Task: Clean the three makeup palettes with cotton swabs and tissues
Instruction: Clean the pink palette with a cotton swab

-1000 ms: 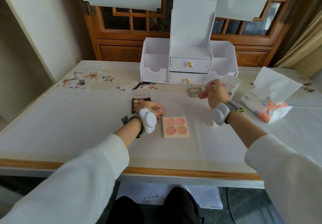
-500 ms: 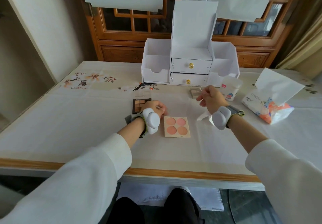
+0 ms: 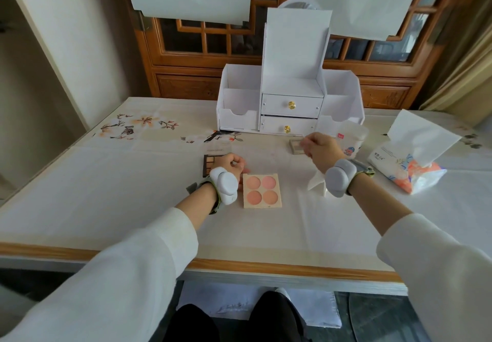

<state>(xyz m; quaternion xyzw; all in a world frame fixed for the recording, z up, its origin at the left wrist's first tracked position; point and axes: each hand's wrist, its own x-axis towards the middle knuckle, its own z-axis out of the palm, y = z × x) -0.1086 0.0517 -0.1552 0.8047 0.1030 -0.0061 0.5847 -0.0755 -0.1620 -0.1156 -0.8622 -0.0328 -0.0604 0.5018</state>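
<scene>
1. While the right hand (image 3: 320, 147) hangs above the small palette (image 3: 296, 146) near the far edge of the counter (image 3: 106, 195), its fingers are curled together as if they pinch something thin; I believe it is a cotton swab, but it is too small to tell for sure.
2. If it is a swab, a hard press could break the powder in this palette, because the palette is small and no hand keeps it in place; it may also slide toward the white organizer (image 3: 290, 107) just behind it.
3. Another risk is the swab pack (image 3: 351, 139), which stands just beside the right hand; a wide move of the wrist could knock it over.
4. The left hand (image 3: 231, 164) rests closed as a loose fist on the counter, between the dark palette (image 3: 209, 162) and the pink palette (image 3: 261, 190), and it grips nothing that I can see.
5. The pink palette lies flat and open in the middle of the counter, with four round peach pans in a pale frame; I see no smears on it from here.
6. The dark palette shows brown and beige squares and is partly hidden by the left hand.
7. A folded tissue (image 3: 316, 183) lies under the right wrist, and the tissue pack (image 3: 410, 166) is near the right edge.
</scene>
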